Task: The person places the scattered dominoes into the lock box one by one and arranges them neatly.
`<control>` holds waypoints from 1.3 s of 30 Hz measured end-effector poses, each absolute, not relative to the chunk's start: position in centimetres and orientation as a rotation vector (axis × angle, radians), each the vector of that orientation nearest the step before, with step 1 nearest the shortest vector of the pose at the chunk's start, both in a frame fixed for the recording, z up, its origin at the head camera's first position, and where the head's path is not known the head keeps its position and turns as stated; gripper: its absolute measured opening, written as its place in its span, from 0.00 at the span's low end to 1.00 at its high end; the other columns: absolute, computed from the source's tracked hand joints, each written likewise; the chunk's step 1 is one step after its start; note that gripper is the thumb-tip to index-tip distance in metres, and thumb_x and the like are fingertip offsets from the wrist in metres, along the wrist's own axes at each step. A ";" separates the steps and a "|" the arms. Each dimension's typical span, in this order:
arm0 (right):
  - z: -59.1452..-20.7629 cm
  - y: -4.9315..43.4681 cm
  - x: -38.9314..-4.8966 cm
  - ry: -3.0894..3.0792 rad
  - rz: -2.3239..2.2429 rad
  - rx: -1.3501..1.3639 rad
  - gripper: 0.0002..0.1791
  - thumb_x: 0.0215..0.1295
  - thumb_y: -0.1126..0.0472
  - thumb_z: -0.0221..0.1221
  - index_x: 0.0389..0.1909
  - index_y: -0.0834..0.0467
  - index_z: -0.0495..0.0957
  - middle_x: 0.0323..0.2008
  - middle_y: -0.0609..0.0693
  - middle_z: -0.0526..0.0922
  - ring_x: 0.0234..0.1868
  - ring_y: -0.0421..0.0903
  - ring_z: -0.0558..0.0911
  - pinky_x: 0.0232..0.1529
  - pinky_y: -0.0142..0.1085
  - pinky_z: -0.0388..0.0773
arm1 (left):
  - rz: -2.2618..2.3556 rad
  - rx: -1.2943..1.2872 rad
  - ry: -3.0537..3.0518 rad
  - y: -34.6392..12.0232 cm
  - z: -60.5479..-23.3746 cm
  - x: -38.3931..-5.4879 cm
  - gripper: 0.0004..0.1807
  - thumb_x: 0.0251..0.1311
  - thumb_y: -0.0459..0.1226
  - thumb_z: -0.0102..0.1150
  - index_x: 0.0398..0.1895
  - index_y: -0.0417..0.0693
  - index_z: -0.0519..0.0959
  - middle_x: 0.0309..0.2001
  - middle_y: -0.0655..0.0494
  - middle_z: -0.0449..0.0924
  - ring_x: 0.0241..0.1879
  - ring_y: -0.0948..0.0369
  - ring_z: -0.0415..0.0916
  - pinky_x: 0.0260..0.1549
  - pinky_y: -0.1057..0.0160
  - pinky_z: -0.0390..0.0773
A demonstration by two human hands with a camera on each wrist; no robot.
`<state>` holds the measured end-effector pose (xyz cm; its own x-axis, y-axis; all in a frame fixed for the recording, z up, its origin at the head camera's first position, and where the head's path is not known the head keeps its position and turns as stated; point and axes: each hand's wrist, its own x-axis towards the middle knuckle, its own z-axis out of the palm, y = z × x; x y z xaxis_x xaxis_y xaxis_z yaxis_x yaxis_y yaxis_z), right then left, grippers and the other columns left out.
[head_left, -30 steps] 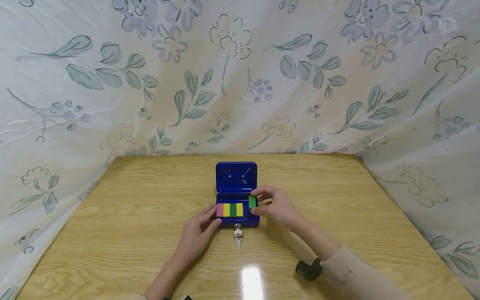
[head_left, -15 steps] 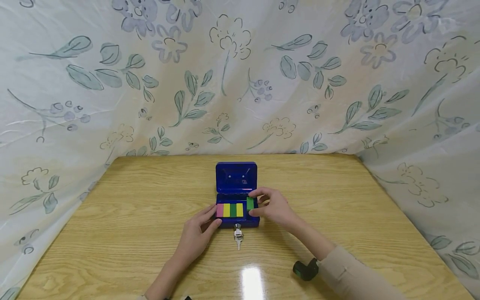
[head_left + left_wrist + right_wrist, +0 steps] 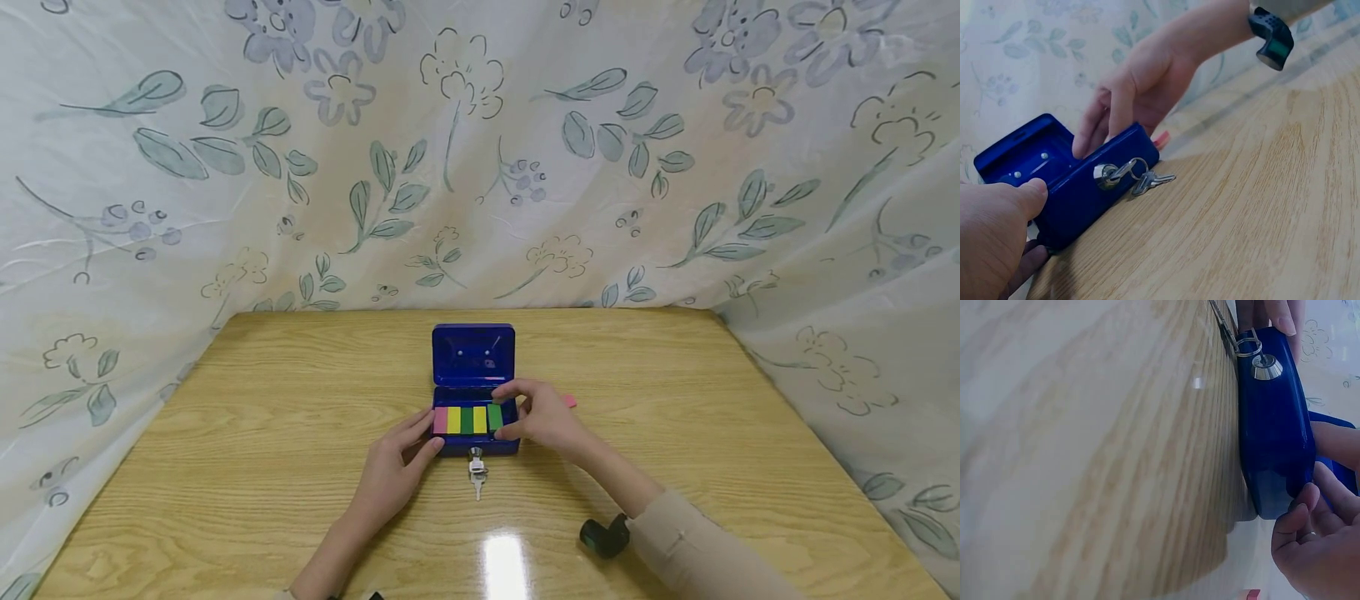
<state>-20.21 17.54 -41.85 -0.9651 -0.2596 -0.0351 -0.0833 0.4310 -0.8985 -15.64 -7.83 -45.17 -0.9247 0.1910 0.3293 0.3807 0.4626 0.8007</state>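
Observation:
A blue metal cash box (image 3: 474, 350) stands on the table with its lid raised. Inside lies a row of coloured blocks: a pink one (image 3: 441, 420), then yellow, dark green and yellow (image 3: 479, 420). My left hand (image 3: 393, 467) grips the box's left end, its thumb on the front edge in the left wrist view. My right hand (image 3: 546, 421) reaches in from the right and pinches a green block (image 3: 495, 417) between thumb and fingers, at the row's right end. In the right wrist view the box wall hides that block.
Keys (image 3: 477, 479) hang on a ring from the lock (image 3: 1107, 176) at the box's front. A small pink piece (image 3: 571, 401) shows on the table behind my right hand. The wooden table (image 3: 225, 467) meets a flowered cloth (image 3: 480, 208) at the back and sides.
My right hand has moved left and slightly down with the green block, bringing it against or close to the yellow one. The pink piece has come into view. My left hand stays put.

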 end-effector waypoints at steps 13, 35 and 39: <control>-41.9 16.8 -20.4 2.742 -1.334 -0.389 0.26 0.41 0.69 0.79 0.45 0.57 0.83 0.43 0.47 0.83 0.25 0.44 0.74 0.26 0.35 0.77 | -1.439 -0.509 -2.518 -7.9 -45.2 -15.7 0.24 0.65 0.39 0.63 0.63 0.42 0.76 0.63 0.50 0.74 0.63 0.54 0.69 0.58 0.54 0.72; -41.9 16.1 -20.5 2.849 -1.204 -0.504 0.25 0.41 0.68 0.79 0.44 0.60 0.83 0.43 0.49 0.83 0.49 0.50 0.79 0.52 0.44 0.78 | -1.486 -0.503 -2.509 -7.9 -45.2 -15.8 0.24 0.66 0.39 0.63 0.63 0.42 0.76 0.64 0.51 0.73 0.63 0.54 0.69 0.56 0.56 0.74; -41.9 16.0 -20.5 2.851 -1.185 -0.505 0.25 0.42 0.69 0.78 0.45 0.60 0.83 0.44 0.50 0.83 0.51 0.50 0.78 0.55 0.46 0.77 | -1.485 -0.504 -2.511 -8.0 -45.2 -15.8 0.24 0.66 0.39 0.63 0.63 0.42 0.76 0.64 0.51 0.74 0.63 0.55 0.69 0.56 0.57 0.74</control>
<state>-20.49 16.05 -41.90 -0.9478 -0.2992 0.1104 -0.2893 0.6610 -0.6923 -15.77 -7.96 -45.22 -0.9260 0.1960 0.3226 0.3771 0.4433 0.8132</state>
